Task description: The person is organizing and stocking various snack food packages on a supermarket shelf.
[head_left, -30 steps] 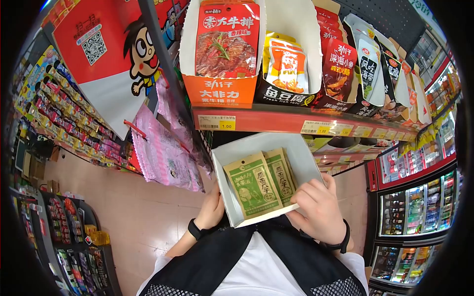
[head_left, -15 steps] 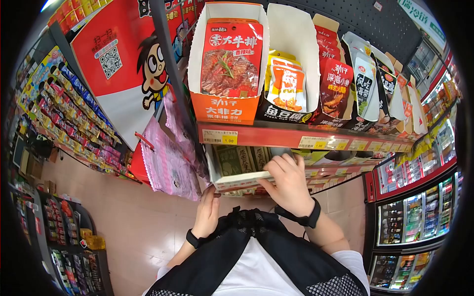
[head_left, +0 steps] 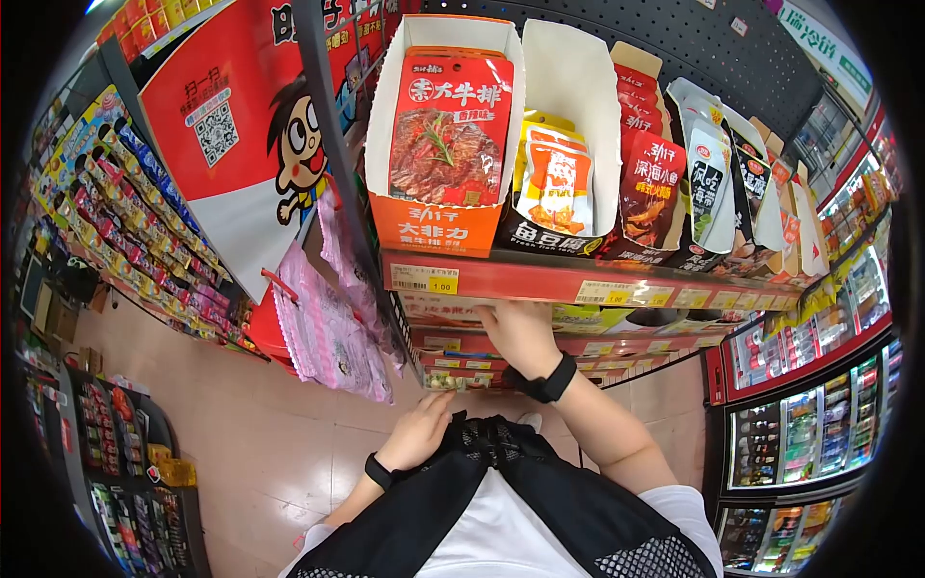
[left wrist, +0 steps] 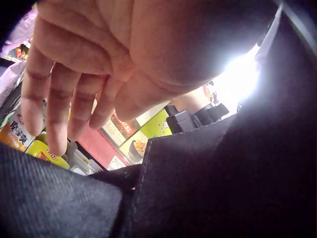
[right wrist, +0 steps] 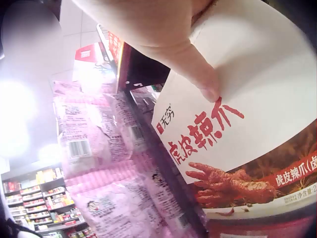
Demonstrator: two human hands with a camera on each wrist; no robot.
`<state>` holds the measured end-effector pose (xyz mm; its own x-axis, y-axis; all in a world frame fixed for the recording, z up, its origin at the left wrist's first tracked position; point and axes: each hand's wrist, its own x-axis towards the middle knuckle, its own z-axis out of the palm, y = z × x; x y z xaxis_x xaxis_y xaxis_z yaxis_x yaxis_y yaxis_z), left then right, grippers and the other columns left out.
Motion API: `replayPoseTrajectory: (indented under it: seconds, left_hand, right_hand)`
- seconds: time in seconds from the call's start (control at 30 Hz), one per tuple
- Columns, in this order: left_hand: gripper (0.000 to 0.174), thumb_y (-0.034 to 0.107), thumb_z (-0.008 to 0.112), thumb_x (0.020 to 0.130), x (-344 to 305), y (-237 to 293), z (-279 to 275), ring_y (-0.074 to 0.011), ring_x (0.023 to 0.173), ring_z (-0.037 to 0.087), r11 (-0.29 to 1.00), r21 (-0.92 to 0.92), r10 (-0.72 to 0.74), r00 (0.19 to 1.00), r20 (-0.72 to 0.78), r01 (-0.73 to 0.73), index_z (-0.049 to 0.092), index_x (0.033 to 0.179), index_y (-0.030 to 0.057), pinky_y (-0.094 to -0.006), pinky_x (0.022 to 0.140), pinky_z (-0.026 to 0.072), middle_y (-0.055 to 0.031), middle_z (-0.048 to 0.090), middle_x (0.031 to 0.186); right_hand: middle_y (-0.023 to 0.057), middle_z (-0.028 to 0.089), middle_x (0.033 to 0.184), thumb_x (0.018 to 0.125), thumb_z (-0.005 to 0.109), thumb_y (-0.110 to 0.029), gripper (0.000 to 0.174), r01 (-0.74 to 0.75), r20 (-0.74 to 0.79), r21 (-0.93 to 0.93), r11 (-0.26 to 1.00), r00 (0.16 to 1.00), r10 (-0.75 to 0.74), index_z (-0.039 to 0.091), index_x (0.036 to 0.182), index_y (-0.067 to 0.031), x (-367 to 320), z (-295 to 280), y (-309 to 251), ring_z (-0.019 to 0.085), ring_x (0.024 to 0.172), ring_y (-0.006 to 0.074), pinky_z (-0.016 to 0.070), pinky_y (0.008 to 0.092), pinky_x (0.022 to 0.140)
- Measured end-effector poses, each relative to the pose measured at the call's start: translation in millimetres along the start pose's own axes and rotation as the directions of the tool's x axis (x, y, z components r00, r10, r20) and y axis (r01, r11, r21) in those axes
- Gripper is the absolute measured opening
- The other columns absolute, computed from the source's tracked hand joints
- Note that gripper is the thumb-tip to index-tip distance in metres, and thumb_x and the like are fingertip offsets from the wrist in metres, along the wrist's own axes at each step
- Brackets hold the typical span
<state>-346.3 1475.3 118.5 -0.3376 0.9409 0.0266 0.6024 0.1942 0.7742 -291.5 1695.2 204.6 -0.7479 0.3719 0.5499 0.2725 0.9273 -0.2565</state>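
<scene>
My right hand (head_left: 520, 337) reaches under the upper shelf's front edge and grips the front of a white display box (right wrist: 237, 119) printed with red lettering and a chicken-foot picture. Its thumb (right wrist: 198, 74) lies on the box's front face, while the other fingers are hidden behind the front wall. In the head view only a strip of the box (head_left: 443, 310) shows on the lower shelf, its inside covered by the shelf above. My left hand (head_left: 414, 433) is empty near my body, below the shelf's left end; its fingers hang loosely extended in the left wrist view.
The upper shelf (head_left: 540, 275) carries a red-packet box (head_left: 434, 226), a fish tofu box (head_left: 549, 241) and several other snack boxes. Pink packets (head_left: 328, 328) hang left of the shelf beside a dark upright post (head_left: 332, 125). Lit drink coolers (head_left: 809, 414) stand right.
The box, earlier held before me with green packets showing inside, has moved forward onto the lower shelf. My left hand has come off it; my right hand has moved forward with it.
</scene>
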Motion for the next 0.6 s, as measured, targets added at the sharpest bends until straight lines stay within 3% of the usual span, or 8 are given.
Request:
replayPoseTrajectory:
  seconds: [0.03,0.13,0.23,0.33,0.37,0.47,0.57,0.6]
  left_hand:
    - [0.038,0.013,0.048,0.095,0.3,0.3,-1.0,-0.0375,0.115,0.053,0.999,-0.021,-0.033,0.999,0.021,0.033,0.047,0.132,0.0009,-0.0426,0.094,0.0452,-0.0197,0.051,0.128]
    - [0.039,0.015,0.048,0.095,1.5,3.5,-0.9,-0.0391,0.117,0.051,0.994,-0.058,-0.085,0.994,0.065,0.089,0.047,0.132,0.0015,-0.0443,0.096,0.0441,-0.0193,0.051,0.129]
    - [0.039,0.015,0.048,0.095,4.1,4.9,-0.6,-0.0384,0.117,0.051,0.996,-0.065,-0.061,0.996,0.064,0.065,0.047,0.132,0.0017,-0.0438,0.097,0.0437,-0.019,0.052,0.129]
    - [0.039,0.013,0.049,0.094,5.5,3.4,0.7,-0.0375,0.117,0.052,0.998,-0.054,-0.018,0.999,0.045,0.02,0.048,0.132,0.002,-0.0434,0.098,0.0432,-0.0183,0.052,0.128]
    - [0.039,0.013,0.049,0.094,5.4,3.1,1.7,-0.0372,0.117,0.052,0.999,-0.05,-0.005,0.999,0.039,0.007,0.048,0.132,0.0021,-0.0433,0.098,0.043,-0.0181,0.052,0.128]
    - [0.04,0.012,0.05,0.093,8.5,6.3,1.9,-0.0369,0.118,0.052,0.998,-0.061,-0.031,0.996,0.086,0.036,0.048,0.132,0.0022,-0.0435,0.098,0.0427,-0.018,0.053,0.128]
    - [0.04,0.011,0.05,0.093,12.4,7.4,4.1,-0.0371,0.117,0.052,0.998,-0.057,-0.004,0.993,0.122,0.011,0.048,0.132,0.0023,-0.0437,0.098,0.0426,-0.0187,0.053,0.128]
    - [0.04,0.011,0.05,0.093,14.4,9.2,4.1,-0.037,0.117,0.052,0.999,-0.051,0.009,0.991,0.131,-0.003,0.048,0.132,0.0021,-0.0436,0.099,0.0426,-0.019,0.053,0.128]
  right_hand:
    - [0.0122,0.064,0.099,0.079,0.069,-0.017,0.028,0.024,-0.039,-0.072,0.997,0.999,-0.027,0.063,0.104,-0.0056,-2.6,-1.6,-2.3,0.06,0.095,0.0343,0.0428,0.0481,0.083]
    - [0.0146,0.063,0.108,0.078,0.073,-0.019,0.042,-0.02,0.036,0.0,1.0,0.999,0.02,0.06,0.115,-0.0066,-11.6,-3.0,2.2,0.057,0.102,0.0365,0.0396,0.0489,0.091]
    - [0.0184,0.056,0.118,0.079,0.073,-0.019,0.047,-0.058,-0.002,0.048,0.997,0.998,0.058,0.056,0.119,-0.0027,-17.1,-30.1,-4.2,0.05,0.113,0.0389,0.0347,0.0523,0.098]
    - [0.0223,0.049,0.125,0.08,0.073,-0.018,0.052,-0.106,-0.207,-0.058,0.993,0.974,0.092,0.051,0.123,-0.0008,-44.1,-36.0,17.3,0.043,0.121,0.0415,0.0277,0.0548,0.105]
    - [0.0175,0.047,0.131,0.082,0.07,-0.02,0.051,-0.191,-0.254,-0.002,0.982,0.95,0.184,0.051,0.127,-0.005,-51.3,-33.8,29.5,0.038,0.125,0.0418,0.0206,0.0606,0.106]
    - [0.016,0.056,0.121,0.083,0.07,-0.023,0.04,-0.281,-0.231,-0.191,0.941,0.944,0.235,0.058,0.117,-0.005,-52.2,-51.1,53.0,0.045,0.121,0.0359,0.0176,0.0655,0.106]
    - [0.0107,0.065,0.103,0.083,0.07,-0.025,0.03,-0.261,-0.097,-0.202,0.944,0.964,0.246,0.064,0.106,-0.007,-62.5,-41.6,74.2,0.054,0.112,0.0297,0.0164,0.0687,0.104]
    - [0.0093,0.066,0.099,0.083,0.07,-0.025,0.027,-0.246,-0.122,-0.179,0.953,0.966,0.227,0.065,0.104,-0.0078,-61.7,-42.2,74.3,0.055,0.109,0.0286,0.0161,0.069,0.104]
